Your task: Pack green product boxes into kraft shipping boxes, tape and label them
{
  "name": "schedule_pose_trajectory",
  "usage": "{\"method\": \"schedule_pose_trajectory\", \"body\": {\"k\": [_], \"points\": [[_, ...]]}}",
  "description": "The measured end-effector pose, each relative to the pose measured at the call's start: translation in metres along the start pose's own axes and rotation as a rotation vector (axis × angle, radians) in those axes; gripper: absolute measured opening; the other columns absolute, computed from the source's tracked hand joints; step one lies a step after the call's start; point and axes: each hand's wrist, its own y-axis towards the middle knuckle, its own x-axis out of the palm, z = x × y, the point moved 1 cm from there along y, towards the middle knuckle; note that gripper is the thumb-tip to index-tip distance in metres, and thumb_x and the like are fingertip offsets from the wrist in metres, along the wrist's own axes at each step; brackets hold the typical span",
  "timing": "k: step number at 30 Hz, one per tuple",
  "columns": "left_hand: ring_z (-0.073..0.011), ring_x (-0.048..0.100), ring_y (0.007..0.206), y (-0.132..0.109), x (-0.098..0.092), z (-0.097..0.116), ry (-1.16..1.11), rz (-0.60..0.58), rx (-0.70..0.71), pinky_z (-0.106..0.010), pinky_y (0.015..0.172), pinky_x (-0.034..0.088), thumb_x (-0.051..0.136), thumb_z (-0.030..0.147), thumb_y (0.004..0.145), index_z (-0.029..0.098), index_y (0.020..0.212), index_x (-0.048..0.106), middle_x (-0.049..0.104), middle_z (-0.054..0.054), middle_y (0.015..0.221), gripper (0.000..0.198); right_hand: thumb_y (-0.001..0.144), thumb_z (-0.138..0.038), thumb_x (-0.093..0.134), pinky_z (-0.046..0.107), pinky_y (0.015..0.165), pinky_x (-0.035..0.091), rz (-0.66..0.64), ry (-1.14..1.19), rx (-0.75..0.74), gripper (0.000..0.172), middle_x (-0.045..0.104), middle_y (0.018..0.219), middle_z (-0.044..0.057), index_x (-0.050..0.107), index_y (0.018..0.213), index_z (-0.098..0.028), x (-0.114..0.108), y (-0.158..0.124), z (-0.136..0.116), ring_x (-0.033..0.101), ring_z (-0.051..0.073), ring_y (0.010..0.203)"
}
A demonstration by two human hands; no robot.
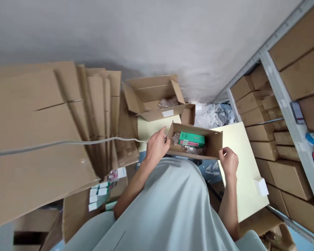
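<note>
Both my hands grip an open cardboard box point(211, 139), held just in front of my lap. My left hand point(158, 144) pinches its left end at the top edge. At the right end, the fingers of my right hand point(229, 162) are closed on the rim. Inside lies a green and pink product box point(192, 140), with clear bubble wrap point(193, 150) beside and below it. The right part of the box's inside shows bare cardboard.
A larger open carton point(151, 92) with bubble wrap stands behind. Flattened cardboard sheets point(36, 132) lean at left, crossed by a grey cable point(68, 143). A pale yellow tabletop point(240, 167) carries a small white box point(261, 187). Shelves of cartons point(261, 136) line the right.
</note>
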Motion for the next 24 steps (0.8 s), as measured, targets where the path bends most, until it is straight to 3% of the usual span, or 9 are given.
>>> {"method": "schedule_pose_trajectory", "body": {"k": [5,10,14,18,21,24], "points": [[-0.0315,0.076,0.106,-0.010,-0.044,-0.073,-0.029,0.115,-0.122,-0.044,0.103,0.060,0.052,0.024,0.099,0.016,0.155,0.062,0.079,-0.011,0.104,0.057,0.103,-0.034,0.049,0.032,0.068,0.029,-0.081,-0.058,-0.184,0.031,0.076,0.085,0.009,0.071,0.087,-0.020,0.040,0.028,-0.096,0.057,0.020,0.067],[-0.0323,0.074,0.116,-0.009,-0.064,-0.109,-0.071,0.212,-0.184,-0.048,0.111,0.057,0.048,0.023,0.102,0.019,0.159,0.060,0.078,-0.013,0.117,0.058,0.107,-0.034,0.045,0.032,0.069,0.031,-0.084,-0.091,-0.309,0.035,0.077,0.095,0.012,0.074,0.098,-0.018,0.061,0.048,-0.157,0.061,0.022,0.073],[-0.0334,0.072,0.123,-0.008,-0.064,-0.123,-0.091,0.261,-0.254,-0.051,0.115,0.056,0.047,0.025,0.104,0.018,0.162,0.057,0.077,-0.015,0.124,0.059,0.109,-0.040,0.040,0.033,0.071,0.038,-0.123,-0.048,-0.384,0.042,0.079,0.101,0.015,0.076,0.105,-0.018,0.074,0.054,-0.176,0.066,0.025,0.079],[-0.0325,0.069,0.133,-0.001,-0.067,-0.122,-0.081,0.335,-0.300,-0.051,0.120,0.054,0.054,0.026,0.103,0.021,0.168,0.048,0.069,-0.017,0.139,0.065,0.111,-0.050,0.038,0.034,0.076,0.046,-0.155,0.022,-0.398,0.050,0.080,0.101,0.014,0.076,0.110,-0.018,0.081,0.063,-0.180,0.069,0.026,0.081],[-0.0349,0.048,0.160,0.021,-0.072,-0.113,-0.037,0.360,-0.225,-0.055,0.131,0.044,0.064,0.024,0.099,0.024,0.169,0.047,0.048,-0.019,0.167,0.072,0.108,-0.064,0.042,0.036,0.080,0.052,-0.172,0.099,-0.405,0.061,0.080,0.112,0.015,0.071,0.130,-0.015,0.082,0.082,-0.182,0.071,0.025,0.080],[-0.0367,0.031,0.170,0.058,-0.072,-0.108,0.001,0.269,-0.147,-0.057,0.135,0.038,0.064,0.019,0.097,0.028,0.164,0.054,0.031,-0.015,0.181,0.068,0.104,-0.075,0.046,0.040,0.088,0.057,-0.160,0.221,-0.438,0.078,0.074,0.134,0.021,0.061,0.149,-0.013,0.087,0.115,-0.189,0.075,0.027,0.095]]}}
